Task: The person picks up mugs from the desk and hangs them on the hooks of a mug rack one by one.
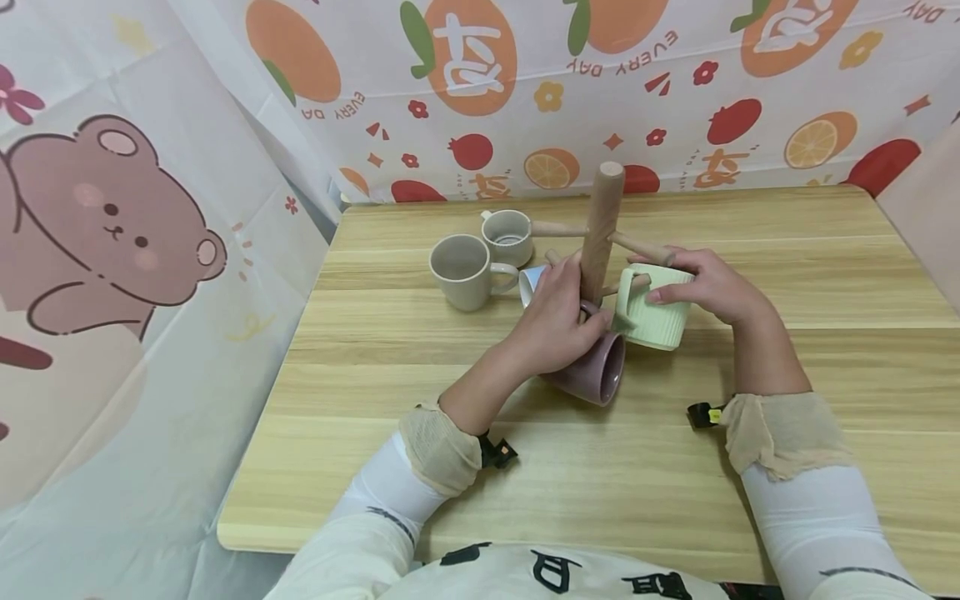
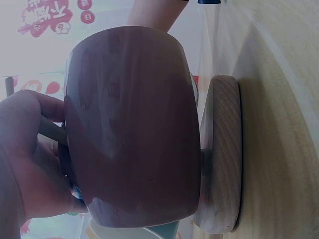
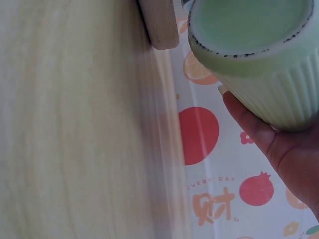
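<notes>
A wooden mug rack (image 1: pixel 602 218) stands upright with pegs around its post. My left hand (image 1: pixel 553 323) grips the lower post, its fingers curled about it. Below that hand a purple mug (image 1: pixel 597 375) hangs on its side, mouth toward me; it fills much of the left wrist view (image 2: pixel 132 129). My right hand (image 1: pixel 716 287) holds a pale green ribbed mug (image 1: pixel 660 312) around its body, thumb on the near side. The green mug's handle overlaps a short peg in the head view. Its underside faces the camera in the right wrist view.
Left of the rack stand a grey-beige mug (image 1: pixel 462 275) and a smaller light grey cup (image 1: pixel 508 240). Part of a blue-and-white mug (image 1: pixel 529 283) shows behind my left hand. The wooden table (image 1: pixel 360 417) ends at a fruit-print cloth (image 1: pixel 495 150).
</notes>
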A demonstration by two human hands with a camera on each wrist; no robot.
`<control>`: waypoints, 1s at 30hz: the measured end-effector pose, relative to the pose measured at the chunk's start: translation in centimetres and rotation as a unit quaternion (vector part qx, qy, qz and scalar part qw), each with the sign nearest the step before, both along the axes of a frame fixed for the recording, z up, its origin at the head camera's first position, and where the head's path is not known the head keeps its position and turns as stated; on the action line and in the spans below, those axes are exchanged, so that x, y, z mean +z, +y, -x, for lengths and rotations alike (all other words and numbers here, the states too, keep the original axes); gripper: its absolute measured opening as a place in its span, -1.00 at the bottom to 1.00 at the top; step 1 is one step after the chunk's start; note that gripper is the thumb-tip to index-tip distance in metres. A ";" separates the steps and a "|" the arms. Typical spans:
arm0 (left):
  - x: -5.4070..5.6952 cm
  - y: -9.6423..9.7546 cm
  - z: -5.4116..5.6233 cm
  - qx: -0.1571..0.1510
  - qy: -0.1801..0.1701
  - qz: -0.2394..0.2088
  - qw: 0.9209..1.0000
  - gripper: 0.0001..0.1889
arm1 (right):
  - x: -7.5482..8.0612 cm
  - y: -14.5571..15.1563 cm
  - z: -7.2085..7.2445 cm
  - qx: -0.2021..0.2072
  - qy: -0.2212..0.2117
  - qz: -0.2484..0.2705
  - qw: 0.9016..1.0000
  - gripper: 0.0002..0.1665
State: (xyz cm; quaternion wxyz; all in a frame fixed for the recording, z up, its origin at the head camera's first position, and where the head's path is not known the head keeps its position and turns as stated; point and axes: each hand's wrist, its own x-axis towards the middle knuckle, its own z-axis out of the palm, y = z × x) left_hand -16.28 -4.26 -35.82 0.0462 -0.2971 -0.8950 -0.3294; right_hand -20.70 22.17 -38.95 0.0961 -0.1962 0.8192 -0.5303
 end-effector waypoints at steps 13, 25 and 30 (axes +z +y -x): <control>0.0 0.0 0.0 0.000 -0.020 -0.008 1.000 -0.30 | -0.5 -0.2 0.5 0.042 0.005 0.025 0.999 -0.82; 0.0 0.0 0.0 -0.001 -0.033 -0.009 0.999 -0.30 | 0.0 -1.1 0.2 0.020 0.002 -0.037 0.999 -0.43; 0.0 0.0 -0.1 -0.001 -0.032 -0.009 0.999 -0.29 | 0.5 -1.4 0.0 0.018 0.012 -0.063 0.998 -0.46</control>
